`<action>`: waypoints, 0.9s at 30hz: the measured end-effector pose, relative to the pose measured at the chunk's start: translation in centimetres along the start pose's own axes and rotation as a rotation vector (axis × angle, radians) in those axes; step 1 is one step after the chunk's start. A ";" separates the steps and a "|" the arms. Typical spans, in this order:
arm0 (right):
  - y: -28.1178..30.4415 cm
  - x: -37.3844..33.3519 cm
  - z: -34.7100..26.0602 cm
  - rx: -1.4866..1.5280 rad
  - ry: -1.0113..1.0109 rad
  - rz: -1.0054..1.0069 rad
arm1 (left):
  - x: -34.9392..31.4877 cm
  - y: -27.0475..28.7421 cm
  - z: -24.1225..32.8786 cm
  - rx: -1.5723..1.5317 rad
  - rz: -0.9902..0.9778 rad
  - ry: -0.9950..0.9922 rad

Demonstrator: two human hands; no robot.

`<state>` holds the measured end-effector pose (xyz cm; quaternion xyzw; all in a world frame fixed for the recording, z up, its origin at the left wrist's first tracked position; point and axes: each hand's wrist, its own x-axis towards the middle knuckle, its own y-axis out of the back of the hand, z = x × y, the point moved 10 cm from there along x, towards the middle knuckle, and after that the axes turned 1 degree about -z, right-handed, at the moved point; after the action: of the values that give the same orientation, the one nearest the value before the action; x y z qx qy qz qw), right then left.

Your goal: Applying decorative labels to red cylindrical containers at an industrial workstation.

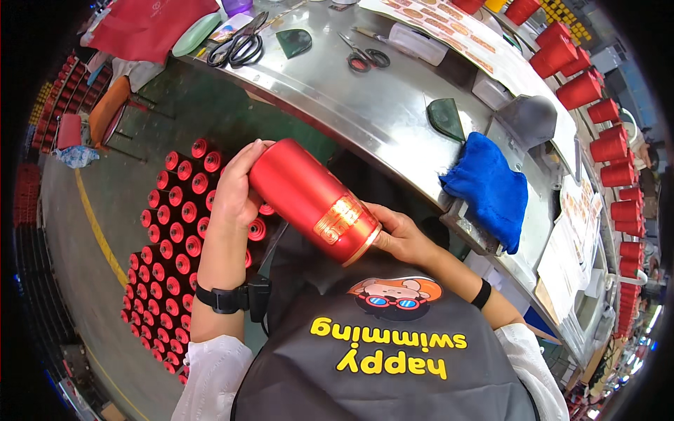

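The left hand [242, 181] is curled against the side of a red canister [289, 184] near its upper end, its fingers partly hidden. The right hand [404, 236] grips the other end, close to the gold rim. Clock directions run from this single canister, held tilted between the hands above the lap: left hand at nine, right hand at four. Its upper end points between ten and eleven, its rimmed end between four and five.

One gold block of printed characters marks its side. At six, a dark apron [337, 403] bears two lines of yellow lettering, upside down, under one cartoon figure in goggles. Printed sheets [439, 28] at one show repeated brown designs too small to read.

On the metal bench [337, 105] lie two pairs of scissors: black-handled scissors [246, 50] at eleven and smaller scissors [368, 58] near one. Two dark green pieces sit there, one piece [293, 43] at twelve, another piece [444, 119] at two. One blue cloth [491, 189] is at three. At eight, many red-ended cylinders [167, 249] stand in rows, partly hidden, so I cannot count them all.
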<state>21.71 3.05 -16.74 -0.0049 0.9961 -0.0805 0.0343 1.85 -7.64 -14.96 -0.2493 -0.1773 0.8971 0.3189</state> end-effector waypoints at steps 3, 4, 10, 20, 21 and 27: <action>0.0 0.0 0.2 0.028 -0.003 0.006 | 0.1 0.2 -0.1 -0.010 0.008 0.001; 0.0 0.1 0.3 0.039 -0.009 0.000 | 0.1 0.2 -0.2 -0.013 0.013 0.003; -0.2 0.1 0.8 0.135 -0.035 -0.016 | 0.0 0.0 -0.2 -0.050 0.022 0.014; -0.5 0.0 0.7 0.176 -0.035 -0.046 | -0.1 0.1 -0.2 -0.060 0.027 -0.004; -0.5 0.0 0.7 0.175 -0.035 -0.045 | -0.2 -0.1 -0.1 -0.065 0.039 -0.001; -1.0 0.0 0.4 0.217 -0.032 -0.081 | 0.4 0.8 -1.0 -0.124 0.019 0.022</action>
<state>21.74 2.05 -16.98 -0.0425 0.9799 -0.1891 0.0473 1.73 -7.80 -16.32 -0.2803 -0.2267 0.8845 0.2961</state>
